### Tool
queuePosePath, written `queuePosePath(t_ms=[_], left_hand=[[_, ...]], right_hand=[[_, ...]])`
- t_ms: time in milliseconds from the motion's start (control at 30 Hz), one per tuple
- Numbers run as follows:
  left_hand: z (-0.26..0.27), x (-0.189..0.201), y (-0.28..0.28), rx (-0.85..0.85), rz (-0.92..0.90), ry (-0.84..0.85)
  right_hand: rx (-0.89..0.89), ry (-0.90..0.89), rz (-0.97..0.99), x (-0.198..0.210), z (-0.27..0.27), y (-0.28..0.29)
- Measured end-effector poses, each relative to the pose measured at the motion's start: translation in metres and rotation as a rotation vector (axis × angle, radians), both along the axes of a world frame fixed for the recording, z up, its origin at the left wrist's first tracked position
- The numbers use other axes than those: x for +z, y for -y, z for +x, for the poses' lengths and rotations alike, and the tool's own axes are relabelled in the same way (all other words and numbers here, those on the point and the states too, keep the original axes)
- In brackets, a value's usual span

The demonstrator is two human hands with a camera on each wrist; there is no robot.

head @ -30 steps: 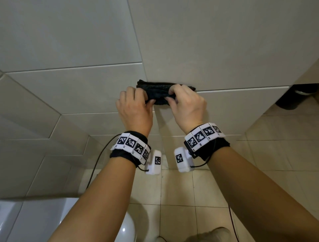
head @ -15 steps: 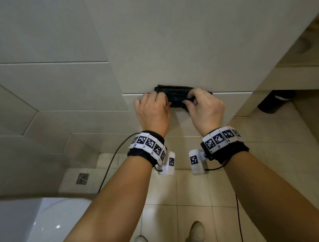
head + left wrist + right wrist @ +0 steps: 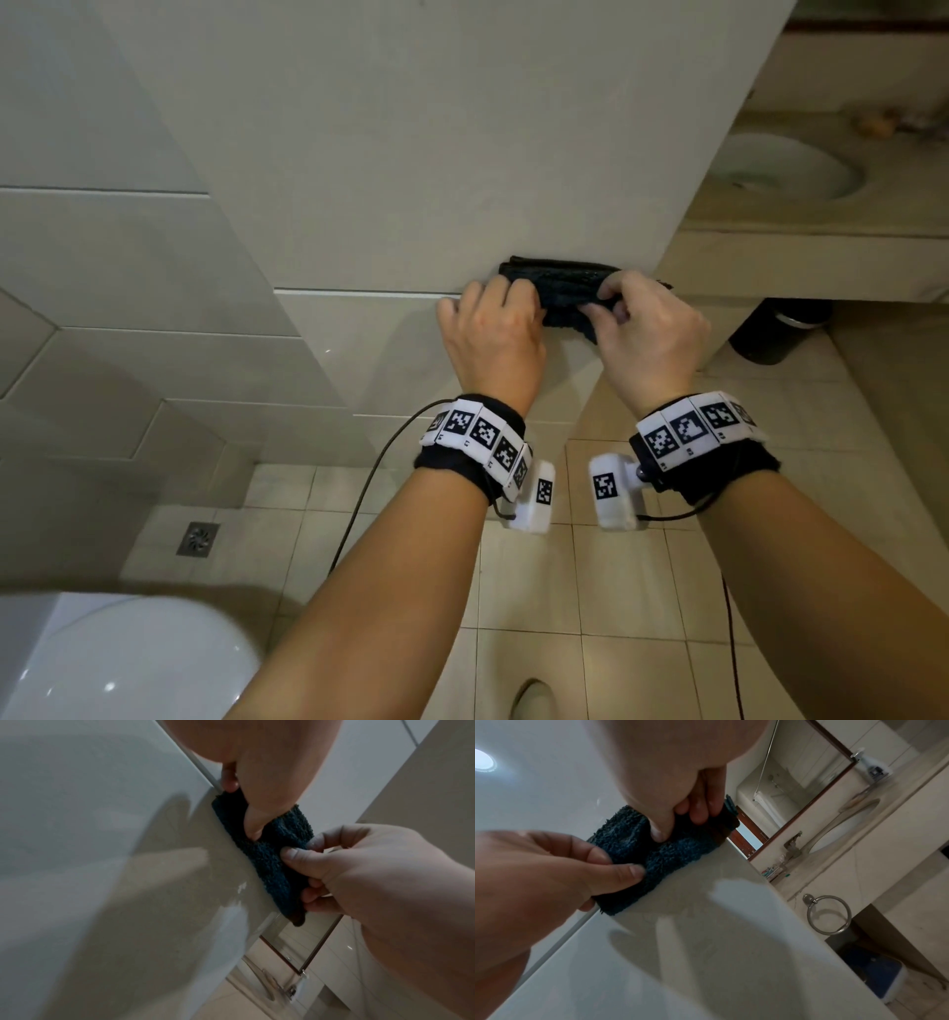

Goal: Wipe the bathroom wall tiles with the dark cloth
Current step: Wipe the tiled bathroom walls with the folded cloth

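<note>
- Both of your hands are on the cloth [image 3: 560,290]: your left hand [image 3: 493,342] has its fingers curled over the cloth's left end with the thumb pressed into the pile, and your right hand [image 3: 649,334] pinches the right end between thumb and fingertips.
- Your hands sit close side by side, with only a short stretch of cloth showing between them.
- That cloth is folded into a thick band and lies flat against the wall tiles [image 3: 411,154], along the grout line [image 3: 359,293] that runs off to the left of your left hand.
- From the wrist views, the band's long edge touches the tile while your thumbs bear on its outer face.
- Judging by this, you are mid-wipe, working the cloth along the seam near the wall's outer corner, which lies just beyond your right hand.
- Your next move likely calls for even pressure from both hands while you slide the band onto a fresh stretch of tile.
- Watch the corner: the cloth's right end already reaches it and could slip off.
</note>
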State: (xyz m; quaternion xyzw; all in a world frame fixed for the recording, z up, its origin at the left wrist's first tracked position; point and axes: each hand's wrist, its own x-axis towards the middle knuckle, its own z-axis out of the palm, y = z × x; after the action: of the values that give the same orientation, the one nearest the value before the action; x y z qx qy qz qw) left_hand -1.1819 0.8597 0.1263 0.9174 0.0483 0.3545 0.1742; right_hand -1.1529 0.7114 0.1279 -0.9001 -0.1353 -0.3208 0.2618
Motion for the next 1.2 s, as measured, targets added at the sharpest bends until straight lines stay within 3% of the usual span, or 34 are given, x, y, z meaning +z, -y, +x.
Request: queuePosePath(t_ms=[167,500,900,1200], left_hand=[[0.002,0.002,0.009,-0.030,-0.001,-0.004],[0.004,0.002,-0.024,-0.061,0.006,0.043],[-0.013,-0.004,-0.140,0.050,0.021,0.027],[-0.032,0.005,-0.226,0.198,0.054,-0.050]], right_hand=[[-0.034,0.004,0.010,0.001,0.002,0.010],[-0.019,0.089,0.012,-0.005,0.000,-0.020],[0.007,0.063,-0.008,-0.011,-0.012,-0.139],[0.125,0.018,0.014,-0.006,-0.023,-0.235]])
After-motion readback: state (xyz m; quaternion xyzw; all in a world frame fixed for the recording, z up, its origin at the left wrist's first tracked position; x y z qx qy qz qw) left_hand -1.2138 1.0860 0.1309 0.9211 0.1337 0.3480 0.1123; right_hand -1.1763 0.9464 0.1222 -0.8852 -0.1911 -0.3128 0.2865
